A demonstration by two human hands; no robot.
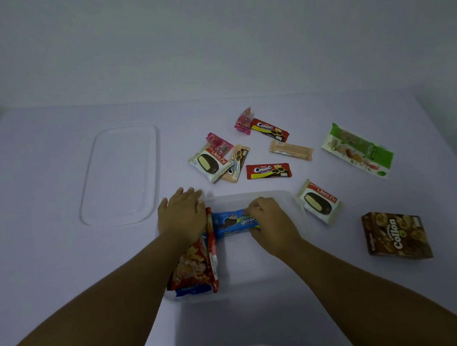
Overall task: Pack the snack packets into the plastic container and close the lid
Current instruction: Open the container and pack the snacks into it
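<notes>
The clear plastic container (282,195) sits near the table's front. Inside it, red snack packets (200,264) stand along the left wall, and a blue cookie packet (230,222) lies across the far end. My right hand (271,224) is shut on the right end of the blue packet, inside the container. My left hand (182,215) rests flat with fingers spread on the container's far left corner, above the red packets. The clear lid (121,174) lies flat to the left, apart from the container.
Loose packets lie beyond and right of the container: two Choco Pie packs (209,163) (319,201), red cream-cookie packs (268,170) (270,129), a beige wafer (290,150), pink candies (243,121), a long green pack (359,150) and a brown Collon box (396,236).
</notes>
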